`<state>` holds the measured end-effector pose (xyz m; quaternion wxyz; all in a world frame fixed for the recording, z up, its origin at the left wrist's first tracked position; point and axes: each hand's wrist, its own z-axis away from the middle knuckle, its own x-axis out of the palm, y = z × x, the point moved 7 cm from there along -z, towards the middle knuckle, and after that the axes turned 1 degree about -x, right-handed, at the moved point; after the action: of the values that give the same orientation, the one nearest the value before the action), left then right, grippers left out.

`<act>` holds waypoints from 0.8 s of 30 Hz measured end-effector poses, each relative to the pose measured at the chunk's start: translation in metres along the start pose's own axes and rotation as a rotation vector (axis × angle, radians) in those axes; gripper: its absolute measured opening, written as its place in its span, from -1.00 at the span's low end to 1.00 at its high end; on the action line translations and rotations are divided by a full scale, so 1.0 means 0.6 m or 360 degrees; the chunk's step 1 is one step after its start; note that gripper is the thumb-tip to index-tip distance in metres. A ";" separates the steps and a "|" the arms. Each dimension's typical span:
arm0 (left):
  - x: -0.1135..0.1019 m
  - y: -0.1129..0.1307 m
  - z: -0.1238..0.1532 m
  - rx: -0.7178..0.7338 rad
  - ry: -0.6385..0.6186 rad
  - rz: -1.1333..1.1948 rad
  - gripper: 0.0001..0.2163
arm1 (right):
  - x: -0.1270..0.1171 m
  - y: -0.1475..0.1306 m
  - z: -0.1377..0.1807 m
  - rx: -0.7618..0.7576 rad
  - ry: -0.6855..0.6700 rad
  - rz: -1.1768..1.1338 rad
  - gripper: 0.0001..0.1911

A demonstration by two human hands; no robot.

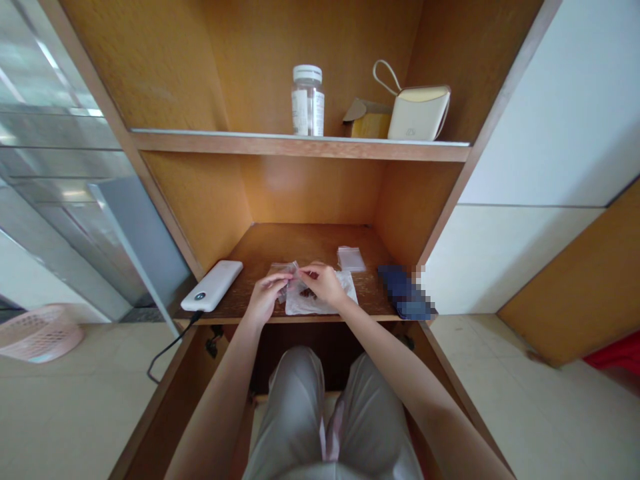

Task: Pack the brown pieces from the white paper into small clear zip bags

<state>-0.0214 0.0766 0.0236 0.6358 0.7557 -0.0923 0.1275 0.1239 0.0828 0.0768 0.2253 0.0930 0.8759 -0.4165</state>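
My left hand [264, 295] and my right hand [325, 283] meet over the wooden desk [300, 243], both pinching a small clear plastic bag [286, 271] between their fingertips. Under my right hand lies a larger clear bag [313, 305] with something dark inside; I cannot make out what it is. A small stack of clear zip bags [351, 258] sits just behind my right hand.
A white power bank [213, 285] with a black cable lies at the desk's left front. A blurred dark blue object [404, 291] is at the right front. On the shelf above stand a clear jar [307, 101], a cardboard box [367, 120] and a cream pouch [419, 112]. A pink basket [37, 331] is on the floor at left.
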 end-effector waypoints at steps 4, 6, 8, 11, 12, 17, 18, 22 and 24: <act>0.002 0.005 0.001 0.0002 0.0039 0.0040 -0.78 | 0.010 -0.026 0.005 -0.0114 -0.0163 0.0078 -0.84; 0.004 0.008 0.003 0.0015 0.0054 0.0056 -0.77 | 0.015 -0.037 0.007 -0.0195 -0.0213 0.0089 -0.84; 0.005 0.010 0.004 0.0039 0.0052 0.0031 -0.77 | 0.018 -0.043 0.008 -0.0238 -0.0236 0.0101 -0.83; 0.003 0.010 0.004 0.0067 0.0034 -0.0054 -0.78 | 0.019 -0.045 0.008 -0.0236 -0.0242 0.0110 -0.82; 0.002 0.008 0.003 0.0071 0.0025 -0.0082 -0.78 | 0.020 -0.045 0.008 -0.0236 -0.0248 0.0114 -0.82; -0.005 0.000 -0.002 0.0086 0.0025 -0.0103 -0.82 | 0.026 -0.042 0.009 -0.0219 -0.0274 0.0151 -0.83; -0.006 0.000 -0.002 0.0089 0.0034 -0.0087 -0.83 | 0.026 -0.040 0.009 -0.0209 -0.0276 0.0151 -0.83; -0.006 0.001 0.000 0.0076 0.0066 -0.0006 -0.86 | 0.027 -0.040 0.008 -0.0178 -0.0283 0.0140 -0.83; -0.006 0.002 0.001 0.0062 0.0071 0.0016 -0.86 | 0.027 -0.040 0.007 -0.0158 -0.0290 0.0151 -0.83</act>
<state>-0.0248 0.0760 0.0235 0.6222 0.7644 -0.0793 0.1492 0.1026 0.0636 0.0834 0.3278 0.0849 0.8659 -0.3682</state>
